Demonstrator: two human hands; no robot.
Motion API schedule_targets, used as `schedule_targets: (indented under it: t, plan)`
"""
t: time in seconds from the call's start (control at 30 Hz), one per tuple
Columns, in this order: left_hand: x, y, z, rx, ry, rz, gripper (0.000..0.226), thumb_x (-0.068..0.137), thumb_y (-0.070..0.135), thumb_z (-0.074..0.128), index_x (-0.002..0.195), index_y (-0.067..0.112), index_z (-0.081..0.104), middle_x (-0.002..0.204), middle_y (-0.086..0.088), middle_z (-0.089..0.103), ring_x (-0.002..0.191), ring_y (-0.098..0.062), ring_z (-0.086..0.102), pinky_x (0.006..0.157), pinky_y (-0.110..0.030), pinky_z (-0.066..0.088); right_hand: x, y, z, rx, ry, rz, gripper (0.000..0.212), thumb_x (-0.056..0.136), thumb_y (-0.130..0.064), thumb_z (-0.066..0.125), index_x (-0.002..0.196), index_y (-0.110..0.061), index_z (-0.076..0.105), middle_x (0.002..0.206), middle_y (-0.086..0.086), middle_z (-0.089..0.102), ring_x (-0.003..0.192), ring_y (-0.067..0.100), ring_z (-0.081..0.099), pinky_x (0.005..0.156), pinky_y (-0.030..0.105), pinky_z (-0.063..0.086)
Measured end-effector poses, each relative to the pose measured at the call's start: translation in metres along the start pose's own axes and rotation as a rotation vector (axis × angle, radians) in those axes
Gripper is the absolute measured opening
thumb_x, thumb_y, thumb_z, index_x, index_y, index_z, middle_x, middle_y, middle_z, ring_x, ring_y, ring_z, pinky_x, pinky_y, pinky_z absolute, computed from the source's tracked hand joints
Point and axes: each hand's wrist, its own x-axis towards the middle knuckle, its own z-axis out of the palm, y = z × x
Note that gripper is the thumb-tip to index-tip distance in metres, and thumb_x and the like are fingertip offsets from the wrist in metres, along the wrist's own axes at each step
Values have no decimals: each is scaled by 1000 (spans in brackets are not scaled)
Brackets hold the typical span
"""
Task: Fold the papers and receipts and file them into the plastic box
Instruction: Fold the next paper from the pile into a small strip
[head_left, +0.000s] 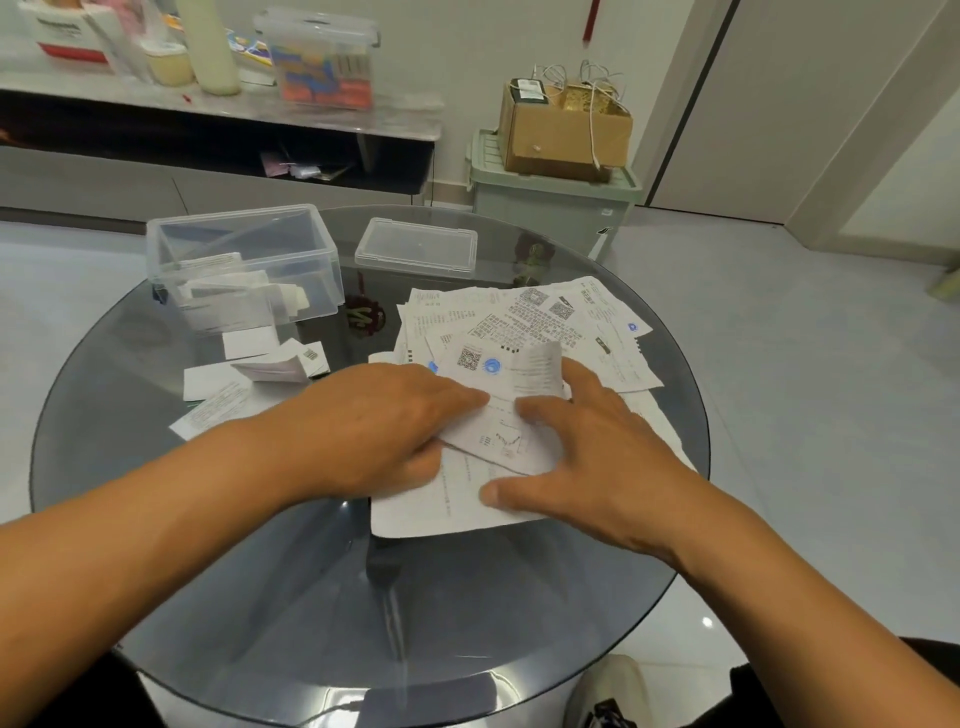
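Note:
A white receipt (498, 436) lies partly folded on a larger sheet (431, 504) near the middle of the round glass table (311, 597). My left hand (374, 421) presses on the receipt's left side, fingers flat. My right hand (587, 452) holds its right side, fingers spread, thumb on the larger sheet. Behind them sits a loose pile of printed receipts (545, 322). The clear plastic box (244, 260) stands open at the back left with a few folded papers inside. Its lid (415, 247) lies to the right of it.
Several folded slips (249, 369) lie on the glass in front of the box. Beyond the table are a low shelf unit (218, 119) with containers, and a green storage bin (550, 192) carrying a cardboard box (561, 130). A shoe (608, 691) shows at the bottom right.

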Motion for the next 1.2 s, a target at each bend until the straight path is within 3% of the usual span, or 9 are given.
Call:
schedule_targets:
  t: [0.13,0.27,0.4,0.47,0.57,0.7,0.87,1.1,1.2]
  plan:
    - [4,-7,8,-8,156,82,34,102,41,42,111,26,71,100,6,73,91,-20,69,76,-42,57,4,1,5,-5,86,-13,65,88,-59,68,147,-39,50,171,-17,-6,156,17,11,122,42,24]
    - [-6,-4,3,-131,178,53,43,101,61,34,97,31,65,81,10,66,74,-15,60,69,-40,51,4,9,-8,33,109,-9,34,94,-39,71,127,-33,69,169,-13,16,154,16,18,122,35,23]
    - [-15,6,8,-424,138,-180,27,90,65,56,111,50,47,86,18,65,74,-3,60,64,-31,53,11,22,-11,209,49,80,46,90,-53,72,106,-10,75,125,1,70,104,24,67,91,47,54]
    - [-13,7,12,-542,129,-284,43,90,52,67,122,56,39,90,23,63,76,2,61,57,-19,48,17,25,-7,287,85,127,48,88,-58,71,98,-11,77,99,0,78,85,23,74,80,50,61]
    - [-11,4,17,-532,156,-314,65,87,46,73,138,57,35,123,28,51,85,2,57,70,-18,49,24,20,-1,288,169,191,42,83,-55,78,88,-14,70,93,-2,74,83,21,70,68,40,56]
    - [-11,-2,21,-97,187,-151,38,93,55,58,126,40,67,150,9,47,122,-17,50,94,-39,47,25,9,8,172,252,206,47,81,-59,77,111,-34,50,113,-7,55,102,18,57,84,41,53]
    - [-10,1,23,41,165,40,55,97,63,38,124,27,69,120,10,69,102,-17,64,81,-38,51,22,6,3,260,255,196,57,93,-59,64,141,-40,38,115,-8,66,106,20,63,92,44,52]
    - [-12,4,12,-36,163,45,47,96,59,42,115,29,73,111,11,72,96,-17,67,78,-40,56,20,3,-2,710,143,110,42,97,-21,68,134,-34,54,78,4,77,71,10,70,68,24,48]
    - [-15,10,8,-78,145,17,32,94,57,49,100,34,70,94,19,67,89,-11,60,77,-35,49,13,-5,-11,795,25,-62,37,100,-8,55,131,-28,61,84,2,80,78,8,74,73,15,53]
